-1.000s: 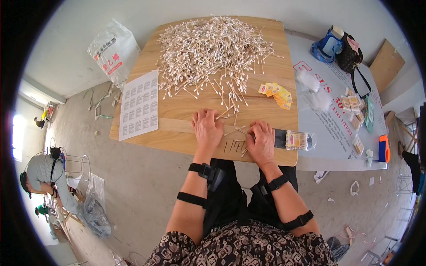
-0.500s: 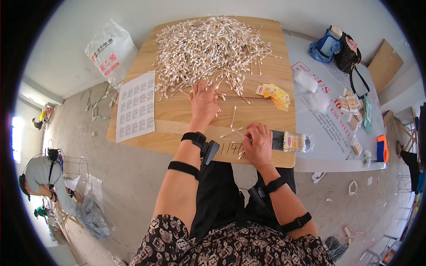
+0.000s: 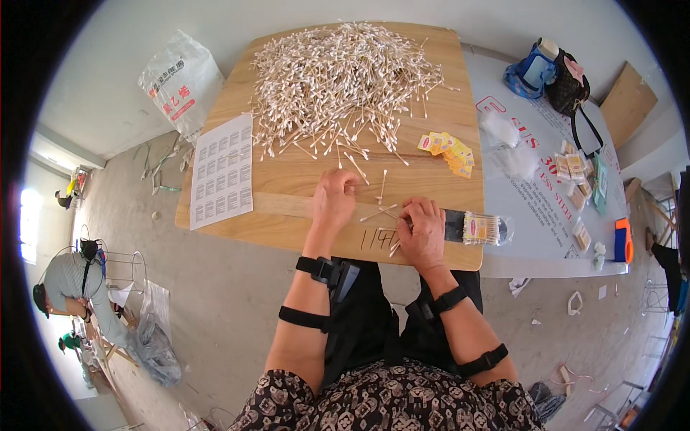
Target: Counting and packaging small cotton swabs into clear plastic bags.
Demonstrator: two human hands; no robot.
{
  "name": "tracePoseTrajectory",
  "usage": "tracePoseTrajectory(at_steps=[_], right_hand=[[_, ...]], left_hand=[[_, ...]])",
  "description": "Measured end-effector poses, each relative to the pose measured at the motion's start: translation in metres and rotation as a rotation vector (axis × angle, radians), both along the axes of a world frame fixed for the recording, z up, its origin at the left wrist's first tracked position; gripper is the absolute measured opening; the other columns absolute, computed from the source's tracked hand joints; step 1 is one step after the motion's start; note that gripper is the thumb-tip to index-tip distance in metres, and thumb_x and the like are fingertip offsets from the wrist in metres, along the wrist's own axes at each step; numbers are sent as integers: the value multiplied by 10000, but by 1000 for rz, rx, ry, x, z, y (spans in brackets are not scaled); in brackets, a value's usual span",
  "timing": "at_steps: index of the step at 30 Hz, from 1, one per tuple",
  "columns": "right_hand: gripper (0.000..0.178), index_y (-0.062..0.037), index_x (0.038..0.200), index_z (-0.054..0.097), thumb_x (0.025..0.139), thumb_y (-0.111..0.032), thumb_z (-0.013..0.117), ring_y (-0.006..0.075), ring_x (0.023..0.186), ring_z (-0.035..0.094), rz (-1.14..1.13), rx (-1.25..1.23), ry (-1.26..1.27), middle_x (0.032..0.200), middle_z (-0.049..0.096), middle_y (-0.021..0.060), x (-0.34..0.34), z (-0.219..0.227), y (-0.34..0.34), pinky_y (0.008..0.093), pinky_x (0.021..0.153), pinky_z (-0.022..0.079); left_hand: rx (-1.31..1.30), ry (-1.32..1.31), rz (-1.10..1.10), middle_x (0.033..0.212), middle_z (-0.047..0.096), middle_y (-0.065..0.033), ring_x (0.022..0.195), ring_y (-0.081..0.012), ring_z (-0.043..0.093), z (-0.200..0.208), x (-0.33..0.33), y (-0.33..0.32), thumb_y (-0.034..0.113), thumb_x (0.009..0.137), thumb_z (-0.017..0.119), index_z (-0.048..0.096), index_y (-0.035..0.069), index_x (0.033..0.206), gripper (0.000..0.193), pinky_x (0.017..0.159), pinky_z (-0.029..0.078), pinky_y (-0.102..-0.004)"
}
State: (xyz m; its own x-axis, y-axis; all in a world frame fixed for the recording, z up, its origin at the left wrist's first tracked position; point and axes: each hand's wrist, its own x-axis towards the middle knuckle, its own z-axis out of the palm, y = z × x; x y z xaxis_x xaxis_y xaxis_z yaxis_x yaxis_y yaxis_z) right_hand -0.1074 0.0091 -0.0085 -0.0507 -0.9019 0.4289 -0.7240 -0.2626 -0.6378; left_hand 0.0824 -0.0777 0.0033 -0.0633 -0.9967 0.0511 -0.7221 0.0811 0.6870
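Observation:
A large heap of white-tipped cotton swabs (image 3: 338,86) covers the far part of the wooden table (image 3: 280,194). Just this side of the heap, my left hand (image 3: 335,197) has its fingers curled together; what they hold, if anything, is hidden. To the right, near the front edge, my right hand (image 3: 422,231) is closed around cotton swabs (image 3: 394,248), whose ends poke out on its left side. A few loose swabs (image 3: 378,213) lie between the hands. Beside my right hand is a clear pack of swabs (image 3: 480,229) with a yellow label, reaching over the table's right edge.
A printed sheet (image 3: 223,172) lies at the left, and fanned yellow cards (image 3: 449,152) at the right. The adjoining grey surface (image 3: 546,208) bears cotton wads (image 3: 499,129), filled packs (image 3: 571,167), an orange-and-blue tape dispenser (image 3: 622,241) and bags (image 3: 564,82). Another person (image 3: 72,287) works at far left.
My left hand has drawn back from the heap's near edge toward me, its fingers now curled. My right hand stays in nearly the same place.

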Motion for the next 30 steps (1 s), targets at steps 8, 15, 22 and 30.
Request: tracePoseTrajectory(at_steps=[8, 15, 22, 30], right_hand=[[109, -65, 813, 557, 728, -50, 624, 312, 916, 538, 3, 6, 10, 987, 596, 76, -1, 0, 0, 428, 790, 394], [123, -62, 821, 557, 723, -43, 630, 314, 909, 537, -7, -3, 11, 958, 587, 76, -1, 1, 0, 433, 793, 392], [125, -66, 822, 558, 725, -47, 635, 312, 915, 537, -5, 15, 7, 957, 587, 71, -3, -1, 0, 427, 811, 390], [108, -65, 808, 561, 727, -55, 631, 311, 920, 539, 4, 4, -16, 964, 593, 71, 0, 2, 0, 425, 813, 391]], left_hand=[[-348, -269, -101, 975, 602, -69, 1034, -324, 517, 9, -10, -20, -7, 721, 705, 678, 67, 902, 198, 927, 431, -414], [-277, -193, -195, 945, 618, -70, 1002, -337, 529, -4, -32, -20, 23, 758, 691, 669, 78, 829, 93, 895, 437, -426], [-335, -159, -33, 962, 631, -78, 987, -338, 540, -8, -26, 3, -11, 778, 631, 684, 90, 914, 177, 876, 440, -435], [-326, -142, -11, 961, 619, -55, 991, -308, 547, -8, -24, 18, 101, 731, 737, 697, 112, 948, 221, 893, 412, -423]])
